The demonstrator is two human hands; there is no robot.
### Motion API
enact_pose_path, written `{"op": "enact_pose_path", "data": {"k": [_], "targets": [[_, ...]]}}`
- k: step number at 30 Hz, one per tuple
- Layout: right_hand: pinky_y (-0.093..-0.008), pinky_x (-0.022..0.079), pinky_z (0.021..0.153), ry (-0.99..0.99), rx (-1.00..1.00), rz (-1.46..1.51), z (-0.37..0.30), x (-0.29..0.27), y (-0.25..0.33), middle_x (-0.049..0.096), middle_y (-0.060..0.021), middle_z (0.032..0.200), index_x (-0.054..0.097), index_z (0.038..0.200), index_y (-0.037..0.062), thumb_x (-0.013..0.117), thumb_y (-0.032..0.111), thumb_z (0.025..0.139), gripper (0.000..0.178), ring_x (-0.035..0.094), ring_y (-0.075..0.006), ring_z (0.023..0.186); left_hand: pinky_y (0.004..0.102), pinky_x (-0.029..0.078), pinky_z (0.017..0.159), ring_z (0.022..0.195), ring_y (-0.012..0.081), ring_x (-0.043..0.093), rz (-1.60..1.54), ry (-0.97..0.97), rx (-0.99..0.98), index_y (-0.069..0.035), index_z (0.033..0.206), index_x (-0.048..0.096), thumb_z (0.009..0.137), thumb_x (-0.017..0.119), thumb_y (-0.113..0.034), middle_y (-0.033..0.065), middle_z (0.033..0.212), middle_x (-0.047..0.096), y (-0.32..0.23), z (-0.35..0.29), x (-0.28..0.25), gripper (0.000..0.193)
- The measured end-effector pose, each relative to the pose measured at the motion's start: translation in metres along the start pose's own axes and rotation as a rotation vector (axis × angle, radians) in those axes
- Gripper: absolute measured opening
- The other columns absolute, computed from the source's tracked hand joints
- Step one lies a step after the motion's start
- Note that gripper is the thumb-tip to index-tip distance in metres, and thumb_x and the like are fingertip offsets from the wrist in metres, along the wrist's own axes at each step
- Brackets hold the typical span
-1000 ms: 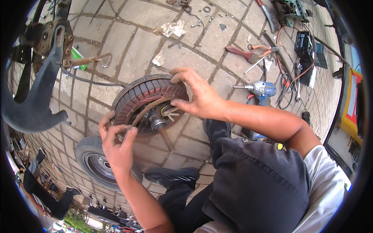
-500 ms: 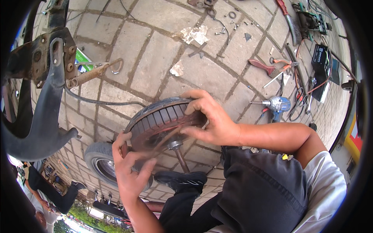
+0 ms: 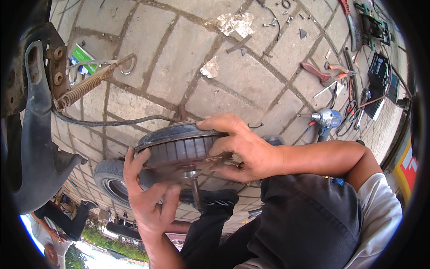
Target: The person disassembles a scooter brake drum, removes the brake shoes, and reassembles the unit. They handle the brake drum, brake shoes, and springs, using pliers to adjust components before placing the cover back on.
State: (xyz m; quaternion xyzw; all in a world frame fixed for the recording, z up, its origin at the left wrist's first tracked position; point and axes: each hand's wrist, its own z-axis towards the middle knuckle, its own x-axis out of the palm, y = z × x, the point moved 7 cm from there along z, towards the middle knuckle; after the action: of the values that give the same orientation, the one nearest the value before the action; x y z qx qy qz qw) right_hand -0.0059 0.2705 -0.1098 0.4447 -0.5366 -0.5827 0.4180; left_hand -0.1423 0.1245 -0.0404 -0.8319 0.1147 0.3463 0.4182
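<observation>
- Above the paved ground (image 3: 179, 58), both hands hold a round drum-shaped wheel hub (image 3: 179, 145), tilted on edge.
- Left hand (image 3: 150, 197) has fingers spread, curled under its lower left rim.
- Right hand (image 3: 242, 148) grips its right side, fingers closed over the rim.
- A small tyre (image 3: 109, 181) lies just behind.

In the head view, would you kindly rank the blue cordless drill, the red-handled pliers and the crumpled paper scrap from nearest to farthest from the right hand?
From the right hand:
1. Blue cordless drill, just to its right.
2. Red-handled pliers, farther up on the right.
3. Crumpled paper scrap, at the top.
</observation>
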Motion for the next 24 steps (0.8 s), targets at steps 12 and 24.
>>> {"op": "enact_pose_path", "data": {"k": [12, 24], "targets": [[-0.0436, 0.046, 0.1, -0.035, 0.071, -0.015, -0.006, -0.004, -0.002, 0.042, -0.026, 0.142, 0.047, 0.127, 0.005, 0.084, 0.006, 0.072, 0.067, 0.051, -0.0414, 0.124, 0.0417, 0.046, 0.098, 0.122, 0.0364, 0.055, 0.128, -0.011, 0.226, -0.005, 0.119, 0.062, 0.071, 0.072, 0.003, 0.0191, 0.128, 0.055, -0.028, 0.036, -0.016, 0.05], [-0.0456, 0.042, 0.105, -0.045, -0.064, -0.056, -0.009, -0.005, -0.002, 0.042, -0.0223, 0.142, 0.049, 0.127, 0.0053, 0.084, 0.011, 0.07, 0.067, 0.045, -0.0404, 0.129, 0.0414, 0.05, 0.09, 0.108, 0.0339, 0.058, 0.445, 0.343, 0.442, -0.008, 0.116, 0.065, 0.059, 0.081, -0.004, 0.0122, 0.115, 0.058, -0.065, 0.062, 0.007, 0.059]]}}
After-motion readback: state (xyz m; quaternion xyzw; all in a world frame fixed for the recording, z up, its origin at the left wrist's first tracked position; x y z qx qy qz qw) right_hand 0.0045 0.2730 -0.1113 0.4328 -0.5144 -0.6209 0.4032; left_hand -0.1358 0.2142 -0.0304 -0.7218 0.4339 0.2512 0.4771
